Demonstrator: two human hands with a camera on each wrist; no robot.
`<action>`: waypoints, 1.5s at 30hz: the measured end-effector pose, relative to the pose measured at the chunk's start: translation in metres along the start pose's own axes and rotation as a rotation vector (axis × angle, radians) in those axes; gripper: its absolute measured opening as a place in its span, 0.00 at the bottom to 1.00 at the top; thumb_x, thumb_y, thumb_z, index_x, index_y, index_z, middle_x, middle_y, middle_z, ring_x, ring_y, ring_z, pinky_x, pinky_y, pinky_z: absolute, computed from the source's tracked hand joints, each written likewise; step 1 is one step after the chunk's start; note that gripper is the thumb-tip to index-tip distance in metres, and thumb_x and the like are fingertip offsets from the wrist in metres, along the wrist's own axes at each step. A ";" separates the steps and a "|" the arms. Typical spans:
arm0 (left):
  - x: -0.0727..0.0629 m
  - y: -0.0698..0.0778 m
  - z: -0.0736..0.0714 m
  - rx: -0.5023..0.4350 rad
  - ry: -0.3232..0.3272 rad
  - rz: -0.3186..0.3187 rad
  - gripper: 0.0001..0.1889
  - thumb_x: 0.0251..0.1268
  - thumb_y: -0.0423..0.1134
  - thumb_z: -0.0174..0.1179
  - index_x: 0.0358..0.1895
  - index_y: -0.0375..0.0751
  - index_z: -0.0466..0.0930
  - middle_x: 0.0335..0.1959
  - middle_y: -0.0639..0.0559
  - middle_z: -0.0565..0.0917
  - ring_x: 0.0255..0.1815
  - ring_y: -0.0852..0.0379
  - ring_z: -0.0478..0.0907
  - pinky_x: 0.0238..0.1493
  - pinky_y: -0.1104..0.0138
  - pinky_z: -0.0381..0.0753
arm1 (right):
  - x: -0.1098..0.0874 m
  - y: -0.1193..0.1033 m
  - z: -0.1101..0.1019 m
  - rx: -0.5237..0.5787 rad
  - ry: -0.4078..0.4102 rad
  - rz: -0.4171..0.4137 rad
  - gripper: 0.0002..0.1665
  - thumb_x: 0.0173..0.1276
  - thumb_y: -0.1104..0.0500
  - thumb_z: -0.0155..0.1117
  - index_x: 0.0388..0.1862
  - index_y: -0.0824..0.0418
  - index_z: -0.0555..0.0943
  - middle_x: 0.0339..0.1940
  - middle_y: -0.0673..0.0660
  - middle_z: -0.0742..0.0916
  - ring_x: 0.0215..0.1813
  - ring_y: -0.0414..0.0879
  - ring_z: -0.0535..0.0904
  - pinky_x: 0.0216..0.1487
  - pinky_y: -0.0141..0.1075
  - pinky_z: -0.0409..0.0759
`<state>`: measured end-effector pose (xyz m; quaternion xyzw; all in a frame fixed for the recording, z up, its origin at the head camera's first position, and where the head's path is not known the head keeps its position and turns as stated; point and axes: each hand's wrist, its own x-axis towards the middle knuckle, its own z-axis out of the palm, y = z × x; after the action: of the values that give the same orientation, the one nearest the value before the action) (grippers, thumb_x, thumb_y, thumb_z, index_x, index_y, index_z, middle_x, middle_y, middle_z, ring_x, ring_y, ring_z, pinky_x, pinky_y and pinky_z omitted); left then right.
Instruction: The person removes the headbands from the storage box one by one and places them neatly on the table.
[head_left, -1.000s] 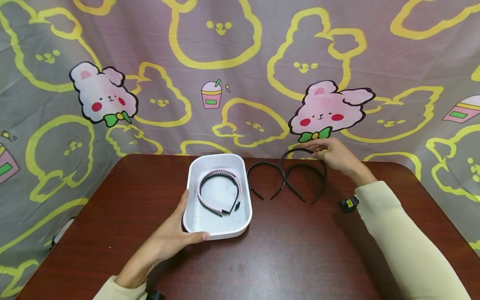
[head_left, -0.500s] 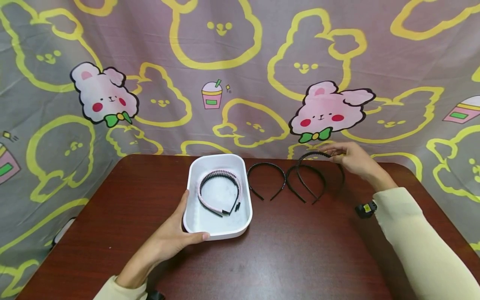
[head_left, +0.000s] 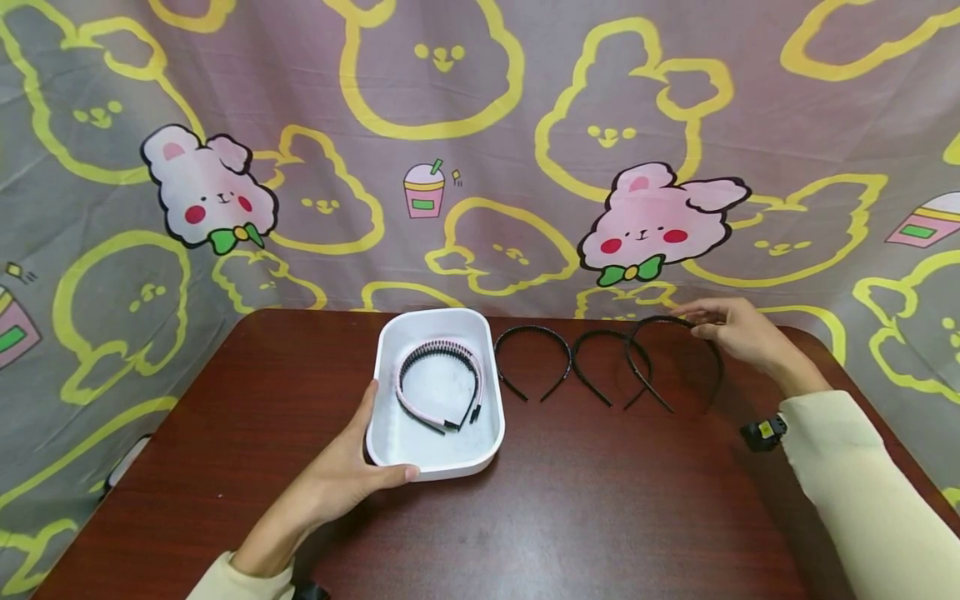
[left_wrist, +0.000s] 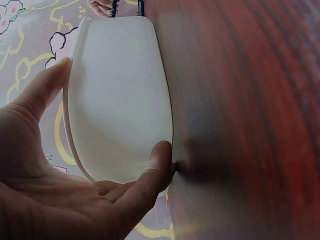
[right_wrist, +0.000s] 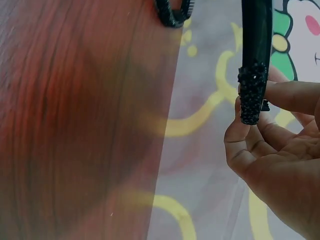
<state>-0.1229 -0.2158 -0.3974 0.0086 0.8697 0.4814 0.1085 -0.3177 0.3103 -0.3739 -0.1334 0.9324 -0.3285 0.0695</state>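
Observation:
A white plastic box [head_left: 450, 468] stands on the table, with my left hand [head_left: 330, 479] gripping its near left corner. In the left wrist view, my thumb and fingers [left_wrist: 142, 192] reach round its outer wall. Inside lie a pink headband [head_left: 400, 393] and a black toothed headband, partly overlapping. At the right, my right hand [head_left: 738, 332] pinches a black headband [head_left: 662, 318] by its top arc. The right wrist view shows dark beads on this headband [right_wrist: 253, 82]. Two other black headbands [head_left: 534, 328] lie right of the box; the held one partly overlaps the farther-right one [head_left: 591, 385].
The reddish-brown wooden table [head_left: 570, 500] has rounded far corners. A patterned curtain [head_left: 480, 167] with bunny drawings hangs close behind its far edge and along both sides. A pale object [head_left: 129, 462] shows partly beyond the left edge.
My right hand has moved to the right with the black headband, away from the two lying ones. The left hand and box have stayed in place.

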 end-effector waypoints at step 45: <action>0.001 -0.001 0.000 -0.001 0.006 0.028 0.72 0.52 0.49 0.80 0.87 0.45 0.28 0.88 0.38 0.45 0.85 0.37 0.51 0.81 0.42 0.50 | -0.006 0.053 -0.006 -0.071 -0.002 0.081 0.21 0.76 0.70 0.55 0.66 0.70 0.80 0.63 0.77 0.81 0.63 0.67 0.75 0.43 0.32 0.75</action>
<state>-0.1238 -0.2158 -0.3987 0.0192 0.8695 0.4835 0.0994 -0.3243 0.3557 -0.4026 -0.0983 0.9481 -0.2919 0.0788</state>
